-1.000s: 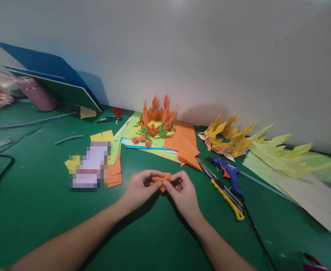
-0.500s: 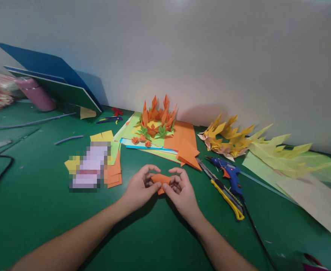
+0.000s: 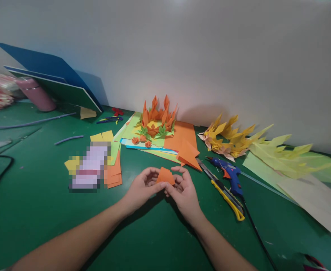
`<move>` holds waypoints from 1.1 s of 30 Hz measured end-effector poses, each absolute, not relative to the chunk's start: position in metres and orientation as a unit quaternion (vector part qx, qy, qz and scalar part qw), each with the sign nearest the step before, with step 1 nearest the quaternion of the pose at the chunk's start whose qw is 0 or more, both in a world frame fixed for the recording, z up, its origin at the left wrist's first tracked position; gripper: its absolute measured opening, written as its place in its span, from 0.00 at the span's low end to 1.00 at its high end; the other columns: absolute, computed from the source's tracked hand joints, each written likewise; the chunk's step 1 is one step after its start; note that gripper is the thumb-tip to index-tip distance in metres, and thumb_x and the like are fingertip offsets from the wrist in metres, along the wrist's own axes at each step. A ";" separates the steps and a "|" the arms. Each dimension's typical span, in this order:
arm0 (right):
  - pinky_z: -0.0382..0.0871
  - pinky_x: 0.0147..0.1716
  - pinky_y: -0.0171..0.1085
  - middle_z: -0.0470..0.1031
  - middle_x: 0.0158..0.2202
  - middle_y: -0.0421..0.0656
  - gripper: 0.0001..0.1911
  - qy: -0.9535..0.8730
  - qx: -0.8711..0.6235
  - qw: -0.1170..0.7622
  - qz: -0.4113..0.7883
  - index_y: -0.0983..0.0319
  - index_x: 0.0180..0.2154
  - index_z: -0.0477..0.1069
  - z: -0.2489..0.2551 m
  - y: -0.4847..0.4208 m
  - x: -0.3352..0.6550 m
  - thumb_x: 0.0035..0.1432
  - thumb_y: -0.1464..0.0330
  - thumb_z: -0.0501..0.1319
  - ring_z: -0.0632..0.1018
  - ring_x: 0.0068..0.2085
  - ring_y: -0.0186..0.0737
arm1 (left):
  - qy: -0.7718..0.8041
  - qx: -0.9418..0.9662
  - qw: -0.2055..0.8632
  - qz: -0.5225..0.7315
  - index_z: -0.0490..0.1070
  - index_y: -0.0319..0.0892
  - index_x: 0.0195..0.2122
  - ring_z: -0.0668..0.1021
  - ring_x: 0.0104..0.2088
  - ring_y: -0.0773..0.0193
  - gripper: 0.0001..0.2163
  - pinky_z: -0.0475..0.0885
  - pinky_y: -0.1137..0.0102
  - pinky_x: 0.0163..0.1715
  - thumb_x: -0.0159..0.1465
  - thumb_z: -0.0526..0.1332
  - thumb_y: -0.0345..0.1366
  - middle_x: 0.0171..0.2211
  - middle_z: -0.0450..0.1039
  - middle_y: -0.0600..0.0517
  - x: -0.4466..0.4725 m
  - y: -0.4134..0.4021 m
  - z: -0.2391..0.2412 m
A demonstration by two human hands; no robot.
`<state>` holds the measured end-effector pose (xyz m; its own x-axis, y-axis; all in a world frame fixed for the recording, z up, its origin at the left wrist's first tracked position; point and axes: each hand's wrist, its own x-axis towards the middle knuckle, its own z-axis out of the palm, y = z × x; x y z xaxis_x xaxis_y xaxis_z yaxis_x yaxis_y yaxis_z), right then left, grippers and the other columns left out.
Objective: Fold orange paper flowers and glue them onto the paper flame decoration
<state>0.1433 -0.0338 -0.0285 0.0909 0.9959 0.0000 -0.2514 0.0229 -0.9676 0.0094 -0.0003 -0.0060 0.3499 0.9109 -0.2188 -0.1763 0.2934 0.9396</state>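
Observation:
A small folded piece of orange paper is held between my two hands, above the middle of the green table. My left hand grips its left side, thumb along the lower edge and fingers curled behind. On the other side my right hand pinches the lower right edge with its thumb; its index finger is bent and stands away from the paper. The fingers behind the paper are partly hidden. Beyond my hands stands an orange folded-paper crown, with a few small orange paper roses in front of it.
At right lie a yellow utility knife, a blue glue gun with its cord, and yellow folded-paper pieces. To the left are a blurred-out phone-like object and orange paper squares. Boards and a pink bottle stand behind.
The orange paper has turned from a pointed shape, with a tip at the bottom, to a flatter face tilted upward. Both hands have shifted slightly to the right with it.

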 end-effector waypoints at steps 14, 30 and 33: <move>0.71 0.33 0.37 0.69 0.38 0.44 0.09 -0.518 -0.506 0.597 0.345 0.58 0.38 0.71 -0.030 -0.035 0.144 0.52 0.68 0.62 0.72 0.38 0.39 | 0.454 0.475 0.672 0.342 0.60 0.41 0.22 0.73 0.23 0.70 0.18 0.68 0.72 0.29 0.44 0.69 0.45 0.20 0.69 0.59 0.009 0.000 -0.006; 0.70 0.34 0.38 0.69 0.35 0.43 0.03 -0.534 -0.506 0.601 0.311 0.58 0.32 0.72 -0.031 -0.035 0.146 0.53 0.71 0.61 0.73 0.39 0.40 | 0.481 0.468 0.661 0.337 0.68 0.39 0.26 0.75 0.21 0.70 0.14 0.71 0.73 0.27 0.44 0.70 0.39 0.20 0.72 0.58 0.009 -0.001 -0.002; 0.70 0.33 0.38 0.68 0.34 0.43 0.03 -0.535 -0.503 0.594 0.328 0.58 0.29 0.72 -0.030 -0.035 0.146 0.54 0.69 0.61 0.72 0.37 0.40 | 0.484 0.476 0.652 0.336 0.69 0.39 0.26 0.76 0.21 0.69 0.14 0.71 0.72 0.27 0.44 0.70 0.40 0.20 0.73 0.57 0.009 -0.001 -0.002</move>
